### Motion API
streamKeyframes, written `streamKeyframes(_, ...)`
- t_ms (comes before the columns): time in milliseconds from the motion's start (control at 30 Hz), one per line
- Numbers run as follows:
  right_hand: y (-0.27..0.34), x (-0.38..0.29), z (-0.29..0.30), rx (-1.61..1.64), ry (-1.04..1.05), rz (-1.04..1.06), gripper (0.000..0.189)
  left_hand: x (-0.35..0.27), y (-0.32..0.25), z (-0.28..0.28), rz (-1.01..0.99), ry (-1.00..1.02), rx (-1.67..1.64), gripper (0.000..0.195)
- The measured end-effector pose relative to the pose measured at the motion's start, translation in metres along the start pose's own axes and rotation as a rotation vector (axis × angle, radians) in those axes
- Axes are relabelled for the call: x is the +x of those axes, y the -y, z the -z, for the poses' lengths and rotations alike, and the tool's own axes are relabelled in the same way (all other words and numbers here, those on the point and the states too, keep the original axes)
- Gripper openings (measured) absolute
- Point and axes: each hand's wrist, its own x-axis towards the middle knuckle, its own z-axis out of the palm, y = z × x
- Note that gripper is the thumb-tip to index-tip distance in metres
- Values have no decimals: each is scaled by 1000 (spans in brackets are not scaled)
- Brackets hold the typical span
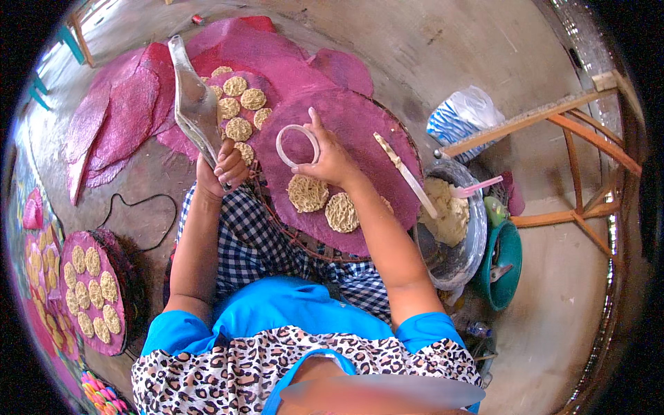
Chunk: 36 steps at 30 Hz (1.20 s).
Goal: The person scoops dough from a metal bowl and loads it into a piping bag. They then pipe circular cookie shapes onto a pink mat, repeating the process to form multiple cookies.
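Note:
My left hand (223, 168) grips the end of a long hinged metal press (196, 98), which points up and away to the left. Between the thumb and fingers of my right hand (329, 153) is a pale ring mould (280, 148), held over a round purple mat (358, 124). Two round cakes of noodle-like dough strands (307, 194) lie on that mat near my right wrist; a third is partly hidden by my forearm. A flat pale spatula (412, 181), smeared with dough, rests across the mat's right edge.
At right, a grey basin (480, 228) holds dough (443, 223) and a pink-handled utensil (480, 187). Beside it are a teal basin (511, 264) and a wooden frame (529, 127). More strand cakes (238, 128) lie beyond my left hand and on a left-hand mat (85, 249). Purple sheets (129, 104) lie behind.

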Motion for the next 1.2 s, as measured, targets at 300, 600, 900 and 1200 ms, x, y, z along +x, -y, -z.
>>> streamKeyframes(300, 1, 6, -16, -289, -19, 194, 112, 0, -3, 5, 17, -10, 22, 35)
streamKeyframes(600, 22, -33, 39, 800, -509, 3, 74, 14, 69, -34, 495, -745, 411, 54)
streamKeyframes(900, 74, -140, 88, 574, -1083, -23, 56, 47, 176, -86, -409, -346, 1825, 40)
streamKeyframes(1200, 49, -160, 63, 645, -904, -99, 66, 102, 166, -90, -269, 566, 2346, 38)
